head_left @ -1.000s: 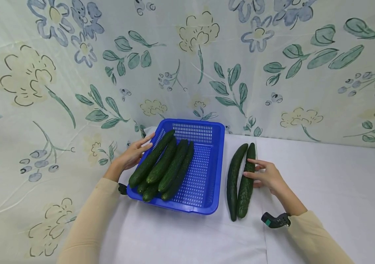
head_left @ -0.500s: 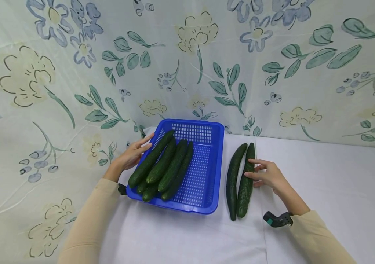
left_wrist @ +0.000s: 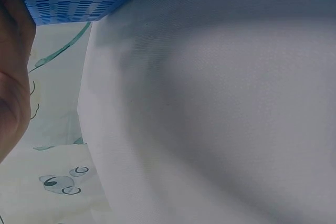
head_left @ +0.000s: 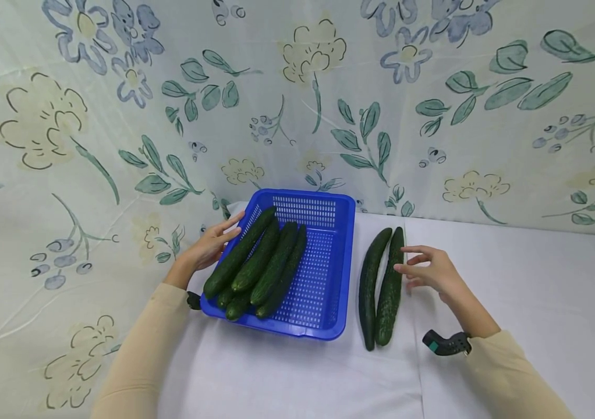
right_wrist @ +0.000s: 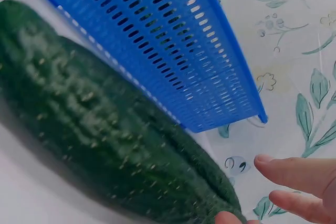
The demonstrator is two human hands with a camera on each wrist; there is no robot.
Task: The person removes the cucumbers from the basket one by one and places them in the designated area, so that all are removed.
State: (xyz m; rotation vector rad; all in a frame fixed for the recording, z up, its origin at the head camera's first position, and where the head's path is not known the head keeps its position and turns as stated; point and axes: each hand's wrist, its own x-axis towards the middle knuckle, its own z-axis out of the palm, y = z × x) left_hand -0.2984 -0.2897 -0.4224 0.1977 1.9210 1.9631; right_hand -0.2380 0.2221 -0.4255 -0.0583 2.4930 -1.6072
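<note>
In the head view my left hand (head_left: 209, 245) rests against the left side of a blue plastic basket (head_left: 342, 279), its fingertips at the rim and the thumb not plainly visible. Several dark green cucumbers (head_left: 261, 265) lie piled in the basket's left half. Right of the basket, two cucumbers lie side by side on the white cloth: a slim one (head_left: 368, 291) and a bumpier one (head_left: 390, 291). My right hand (head_left: 436, 272) is beside the bumpier cucumber, fingers loosely bent and apart, holding nothing. Close up in the right wrist view, that cucumber (right_wrist: 105, 135) shows its small bumps.
White cloth (head_left: 528, 302) covers the table in front of and right of the basket. Behind stands a hanging floral cloth (head_left: 297, 139), which also runs down the left side. A dark strap (head_left: 446, 344) is on my right wrist.
My right hand has drawn back a little to the right, its fingers lifting off the bumpier cucumber. The left hand, the basket and the cucumbers have stayed in place.
</note>
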